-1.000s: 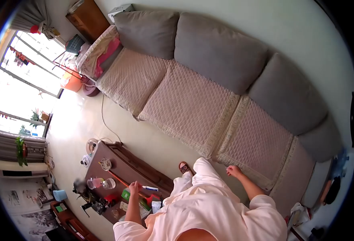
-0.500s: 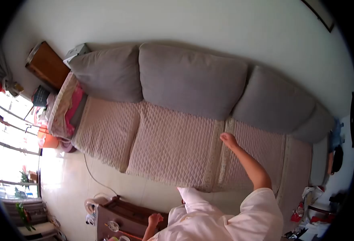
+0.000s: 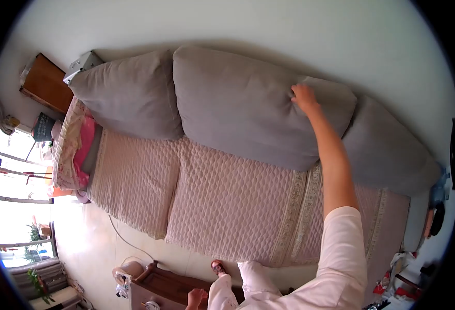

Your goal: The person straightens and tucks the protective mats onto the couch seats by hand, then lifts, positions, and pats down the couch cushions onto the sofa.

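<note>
from far off i look through the head view, the only one i have. the right hand (image 3: 305, 98) is up on the big gray cushion (image 3: 237, 103) in the middle of the sofa (image 3: 416, 219). its fingers are bent and the cloth has creases beside them, but i cannot tell if they pinch it or just push. the cushion leans back by the wall (image 3: 237, 23), i think to make a soft back to sit against. the left hand (image 3: 197, 298) is low, near the brown table (image 3: 171, 284), blurry and curled. i see nothing in it and cannot tell how tightly it is closed. quilted covers (image 3: 232, 201) lie over the sofa, maybe to keep it clean. an orange tub (image 3: 61, 191) sits past the far end, partly hidden, so i can't see inside. the silver box (image 3: 87, 63) hides its insides too.
</note>
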A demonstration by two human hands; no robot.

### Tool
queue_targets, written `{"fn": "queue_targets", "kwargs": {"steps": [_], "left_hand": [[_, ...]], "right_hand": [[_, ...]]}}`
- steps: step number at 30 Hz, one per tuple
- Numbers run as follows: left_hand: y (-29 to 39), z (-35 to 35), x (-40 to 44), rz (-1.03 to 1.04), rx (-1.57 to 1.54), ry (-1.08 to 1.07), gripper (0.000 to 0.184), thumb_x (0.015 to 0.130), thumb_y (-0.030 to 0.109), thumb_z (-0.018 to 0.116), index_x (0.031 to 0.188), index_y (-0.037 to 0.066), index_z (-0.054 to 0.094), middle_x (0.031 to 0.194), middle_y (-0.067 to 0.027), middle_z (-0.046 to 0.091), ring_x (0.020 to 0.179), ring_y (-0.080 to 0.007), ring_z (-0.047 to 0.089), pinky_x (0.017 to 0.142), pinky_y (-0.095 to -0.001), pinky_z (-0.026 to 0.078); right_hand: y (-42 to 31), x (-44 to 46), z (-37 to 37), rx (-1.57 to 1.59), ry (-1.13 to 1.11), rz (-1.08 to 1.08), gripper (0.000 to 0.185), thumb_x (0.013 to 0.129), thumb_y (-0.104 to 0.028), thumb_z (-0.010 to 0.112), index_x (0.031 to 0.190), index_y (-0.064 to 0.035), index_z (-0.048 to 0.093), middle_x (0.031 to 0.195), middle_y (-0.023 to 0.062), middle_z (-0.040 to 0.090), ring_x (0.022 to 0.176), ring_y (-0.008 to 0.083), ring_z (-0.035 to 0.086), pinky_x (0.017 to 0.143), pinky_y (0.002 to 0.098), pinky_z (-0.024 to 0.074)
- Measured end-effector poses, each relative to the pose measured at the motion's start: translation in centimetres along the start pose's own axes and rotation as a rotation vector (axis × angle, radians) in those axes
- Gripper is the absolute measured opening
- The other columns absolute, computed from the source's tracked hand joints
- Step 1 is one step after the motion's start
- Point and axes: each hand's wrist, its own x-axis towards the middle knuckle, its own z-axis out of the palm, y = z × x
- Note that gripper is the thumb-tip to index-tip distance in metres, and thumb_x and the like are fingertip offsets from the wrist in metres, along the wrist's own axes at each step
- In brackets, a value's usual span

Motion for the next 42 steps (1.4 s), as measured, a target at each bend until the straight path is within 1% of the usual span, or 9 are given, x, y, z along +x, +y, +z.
{"fn": "queue_targets", "kwargs": {"steps": [5, 8, 11, 16, 18, 22, 28, 35, 42], "left_hand": [[6.1, 1.6, 3.3, 0.146, 0.156, -0.082, 0.017, 0.082, 0.017, 0.055, 0.077, 0.002, 0.060, 0.067, -0.0073, 0.062, 0.062, -0.0150, 0.061, 0.059, -0.0280, 0.049], [15.6, 4.3, 2.3, 0.566, 0.470, -0.085, 0.019, 0.084, 0.008, 0.050, 0.069, 0.001, 0.060, 0.068, -0.0059, 0.061, 0.065, -0.0135, 0.059, 0.061, -0.0268, 0.047], [22.6, 7.0, 2.7, 0.705, 0.551, -0.129, 0.013, 0.080, 0.016, 0.056, 0.079, 0.004, 0.062, 0.075, -0.0118, 0.063, 0.070, -0.0264, 0.062, 0.061, -0.0326, 0.047], [34.8, 11.5, -3.1, 1.033, 0.505, -0.277, 0.007, 0.075, 0.005, 0.061, 0.082, 0.003, 0.059, 0.078, -0.0115, 0.062, 0.071, -0.0280, 0.060, 0.063, -0.0338, 0.047], [36.3, 11.9, -3.9, 1.111, 0.548, -0.342, 0.009, 0.074, 0.003, 0.061, 0.083, 0.004, 0.058, 0.079, -0.0109, 0.061, 0.073, -0.0284, 0.059, 0.065, -0.0346, 0.047], [34.9, 11.5, -0.3, 1.202, 0.656, -0.403, 0.011, 0.074, 0.003, 0.061, 0.084, 0.003, 0.058, 0.081, -0.0107, 0.061, 0.076, -0.0291, 0.059, 0.067, -0.0356, 0.047], [32.7, 11.0, 7.7, 1.272, 1.093, -0.479, 0.041, 0.076, 0.016, 0.062, 0.114, 0.008, 0.048, 0.125, -0.0132, 0.042, 0.116, -0.0329, 0.038, 0.093, -0.0450, 0.033], [35.0, 16.8, 13.4, 1.506, 1.412, -0.550, 0.063, 0.075, 0.029, 0.064, 0.130, 0.016, 0.035, 0.142, -0.0128, 0.018, 0.131, -0.0356, 0.012, 0.103, -0.0526, 0.017], [35.5, 18.9, 23.9, 1.433, 1.649, -0.473, 0.056, 0.084, 0.040, 0.049, 0.134, 0.023, 0.031, 0.144, -0.0044, 0.015, 0.132, -0.0322, 0.013, 0.104, -0.0490, 0.016]], "right_hand": [[0.3, -1.4, 0.0, 0.247, -0.079, -0.243, 0.015, 0.071, -0.017, 0.062, 0.075, -0.0047, 0.055, 0.078, 0.0152, 0.056, 0.077, 0.0332, 0.055, 0.066, 0.0419, 0.0434], [-3.5, -8.4, -2.1, 0.519, -0.070, -0.279, 0.012, 0.074, -0.017, 0.055, 0.071, -0.0054, 0.052, 0.075, 0.0149, 0.055, 0.072, 0.0331, 0.055, 0.062, 0.0428, 0.0428], [-8.5, -18.5, -2.0, 0.391, -0.043, -0.451, 0.012, 0.078, -0.012, 0.048, 0.070, -0.0041, 0.052, 0.070, 0.0135, 0.054, 0.067, 0.0284, 0.055, 0.061, 0.0396, 0.0452], [-19.0, -39.6, 1.4, 0.460, -0.319, -0.417, 0.009, 0.080, -0.013, 0.049, 0.082, -0.0054, 0.054, 0.080, 0.0105, 0.051, 0.070, 0.0239, 0.055, 0.061, 0.0355, 0.0467], [-23.2, -47.1, 1.1, 1.016, -0.689, 0.061, 0.018, 0.083, -0.018, 0.044, 0.081, -0.0015, 0.050, 0.075, 0.0148, 0.053, 0.069, 0.0292, 0.054, 0.062, 0.0402, 0.0454], [-29.1, -62.0, 4.4, 0.922, -0.842, -0.008, 0.021, 0.084, -0.024, 0.048, 0.080, -0.0048, 0.055, 0.074, 0.0134, 0.056, 0.078, 0.0291, 0.057, 0.068, 0.0396, 0.0449], [-24.9, -53.9, 2.9, 0.761, -0.132, 0.323, 0.026, 0.077, -0.010, 0.060, 0.102, -0.0039, 0.054, 0.102, 0.0122, 0.057, 0.093, 0.0310, 0.053, 0.078, 0.0384, 0.0439], [-25.1, -40.2, 4.2, 0.596, 0.025, 0.200, 0.057, 0.077, -0.015, 0.061, 0.129, -0.0113, 0.036, 0.136, 0.0112, 0.031, 0.125, 0.0292, 0.031, 0.098, 0.0465, 0.0268], [-24.1, -41.0, 17.0, 0.381, -0.298, 0.193, 0.056, 0.081, -0.026, 0.057, 0.131, -0.0141, 0.035, 0.140, 0.0099, 0.024, 0.128, 0.0287, 0.025, 0.099, 0.0539, 0.0211]]}}
